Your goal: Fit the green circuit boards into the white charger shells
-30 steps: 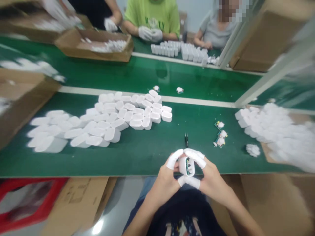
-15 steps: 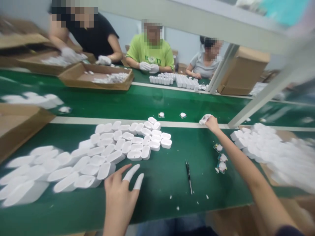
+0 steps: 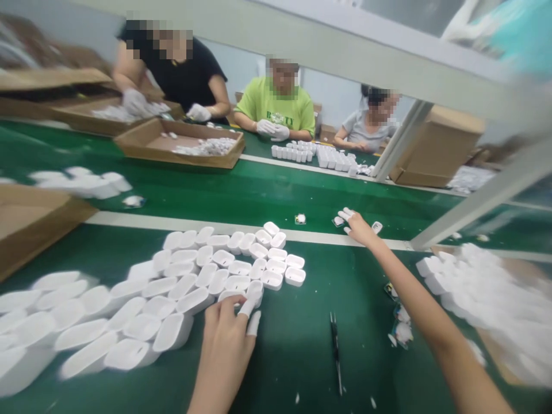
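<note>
My left hand [image 3: 230, 328] is at the near edge of a group of open white plastic cases [image 3: 237, 268]. Its fingers are apart and bent, with the tips against a case. White covers sit on some fingertips of both hands. Over the green belt, my right hand [image 3: 359, 227] reaches out with fingers apart, the tips at a small circuit board with a white part [image 3: 338, 221]. One white case [image 3: 376, 227] lies just right of that hand, apart from it. Another small board [image 3: 301, 219] lies on the belt to the left.
Black tweezers [image 3: 336, 353] lie on the green table [image 3: 302, 351]. Several boards [image 3: 403, 330] sit beside my right forearm. A heap of white cases [image 3: 483, 293] is at the right, a cardboard box [image 3: 38, 221] at the left. Across the belt, three people work; a metal post [image 3: 457, 198] slants down.
My right hand has let go of a white case on the belt and moved left to the board. My left hand has moved forward and right to the cases. The view has shifted.
</note>
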`<state>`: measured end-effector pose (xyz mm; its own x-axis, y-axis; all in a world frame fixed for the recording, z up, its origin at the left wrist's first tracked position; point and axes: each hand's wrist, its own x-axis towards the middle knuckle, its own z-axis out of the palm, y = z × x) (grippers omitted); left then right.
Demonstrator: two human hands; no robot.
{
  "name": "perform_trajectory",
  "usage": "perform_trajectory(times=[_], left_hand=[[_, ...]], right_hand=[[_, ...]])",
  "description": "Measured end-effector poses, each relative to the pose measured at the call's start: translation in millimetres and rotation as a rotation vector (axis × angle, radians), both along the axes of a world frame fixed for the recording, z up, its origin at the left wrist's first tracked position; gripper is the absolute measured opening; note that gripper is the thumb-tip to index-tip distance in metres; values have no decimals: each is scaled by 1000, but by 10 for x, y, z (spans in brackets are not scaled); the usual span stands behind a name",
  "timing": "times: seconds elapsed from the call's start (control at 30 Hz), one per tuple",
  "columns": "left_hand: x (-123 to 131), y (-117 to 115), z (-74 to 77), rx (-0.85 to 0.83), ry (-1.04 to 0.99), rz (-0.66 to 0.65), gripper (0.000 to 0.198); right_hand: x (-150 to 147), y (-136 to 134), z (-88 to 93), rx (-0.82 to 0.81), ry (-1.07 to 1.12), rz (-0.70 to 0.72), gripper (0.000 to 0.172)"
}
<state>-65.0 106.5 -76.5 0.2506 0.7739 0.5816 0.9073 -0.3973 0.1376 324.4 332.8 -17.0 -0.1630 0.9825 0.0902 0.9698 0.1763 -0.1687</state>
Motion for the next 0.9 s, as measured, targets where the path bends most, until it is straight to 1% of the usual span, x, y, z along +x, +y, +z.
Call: perform_trajectory(times=[0.03, 0.1, 0.2, 0.27, 0.33, 0.37, 0.43, 0.47, 0.53, 0.6, 0.63, 0.7, 0.77, 0.83, 0.9], left_hand=[[23, 4, 8, 1, -24, 16, 18], [64, 15, 23, -3, -70, 58, 19], [82, 14, 62, -31, -77, 84, 20], [77, -33, 125, -72, -91, 64, 20], [86, -135, 225, -123, -183, 22, 17], [102, -203, 284, -152, -262, -7, 15], [162, -356, 402, -237, -454, -69, 17], [206, -432, 451, -300, -542, -106, 18], [319, -570, 517, -438, -693, -171, 10], [461, -685, 541, -543, -856, -225, 8], [540, -737, 542, -572, -948, -254, 14], [707, -834, 539, -606, -1125, -330, 37], [858, -924, 546, -640, -1238, -443, 54], [963, -1001, 568, -671, -1298, -552, 60], [1007, -1060, 603, -680, -1311, -616, 59]], right_hand=[[-61, 67, -8, -26, 12, 34, 39], [-143, 180, -16, -65, 40, 59, 34], [-170, 229, 21, -64, 104, 19, 32], [-148, 136, 89, -37, 170, -27, 31], [-111, -91, 181, -8, 261, -60, 27], [-90, -262, 229, 0, 315, -65, 27], [-52, -714, 317, -2, 425, -49, 29], [-42, -989, 352, -10, 473, -38, 31], [-73, -1598, 397, -39, 582, -12, 36], [-205, -2210, 401, -35, 914, -21, 31], [-313, -2489, 386, -30, 1058, -23, 25], [-583, -2953, 327, 16, 1349, -3, 22], [-861, -3286, 243, 100, 1519, -19, 23], [-1074, -3521, 166, 192, 1566, -37, 23], [-1186, -3699, 128, 290, 1547, -78, 21]])
